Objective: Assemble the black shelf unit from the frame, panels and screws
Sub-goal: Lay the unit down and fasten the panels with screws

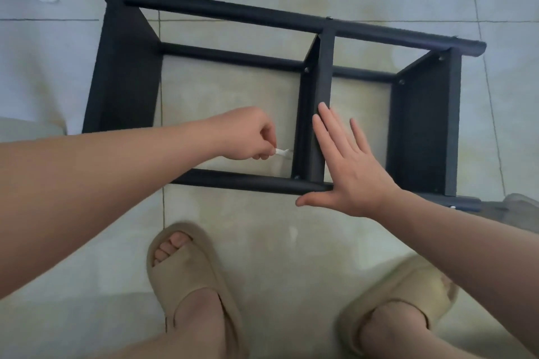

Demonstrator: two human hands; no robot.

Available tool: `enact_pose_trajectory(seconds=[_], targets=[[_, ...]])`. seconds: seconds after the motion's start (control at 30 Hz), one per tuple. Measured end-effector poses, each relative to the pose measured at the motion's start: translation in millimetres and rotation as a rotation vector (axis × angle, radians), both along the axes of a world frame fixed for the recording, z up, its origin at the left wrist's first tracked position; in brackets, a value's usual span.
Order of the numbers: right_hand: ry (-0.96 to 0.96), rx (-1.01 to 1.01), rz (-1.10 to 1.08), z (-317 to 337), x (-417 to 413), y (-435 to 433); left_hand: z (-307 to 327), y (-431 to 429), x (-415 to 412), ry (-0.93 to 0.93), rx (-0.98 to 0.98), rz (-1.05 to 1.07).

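Beige slippers [186, 268]; left hand [248, 134] pinching white tool [281, 151] by middle panel [322, 76], right hand [353, 166] flat, bracing; slip risk from panel shift.

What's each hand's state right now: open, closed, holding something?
Left hand: closed, pinching a small white tool.
Right hand: open, flat on the black shelf frame.

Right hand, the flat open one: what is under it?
The right hand rests its fingers against the black middle panel; its palm covers the near black round tube of the shelf frame. The stretch of tube beneath the palm is hidden.
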State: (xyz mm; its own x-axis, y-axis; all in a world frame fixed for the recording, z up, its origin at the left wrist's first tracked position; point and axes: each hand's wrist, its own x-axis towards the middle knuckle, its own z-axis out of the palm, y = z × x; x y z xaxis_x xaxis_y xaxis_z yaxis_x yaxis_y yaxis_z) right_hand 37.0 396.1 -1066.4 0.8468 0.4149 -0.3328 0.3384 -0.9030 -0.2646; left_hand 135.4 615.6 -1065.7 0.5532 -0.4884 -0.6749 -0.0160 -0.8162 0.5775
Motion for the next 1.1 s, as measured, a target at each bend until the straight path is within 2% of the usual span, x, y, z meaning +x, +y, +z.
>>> enact_pose_trajectory(seconds=[0.23,0.63,0.73,0.87,1.1], targets=[[-0.078,0.043,0.038,-7.9,-1.7,-3.1,-31.8,-15.6,-11.3,0.117,-0.233,0.264],[-0.084,0.068,0.025,-7.1,-1.5,-2.1,-25.2,-20.2,-20.4,0.605,-0.386,0.549],[-0.083,0.076,0.012,-6.2,-1.7,-1.5,-22.6,-28.6,-22.2,0.714,-0.408,0.675],[-0.082,0.08,-0.001,-5.9,-2.5,-0.6,-23.2,-39.5,-24.9,0.681,-0.383,0.782],[-0.101,0.061,-0.001,-6.1,-2.3,0.0,-22.8,-46.1,-30.4,0.562,-0.37,0.752]])
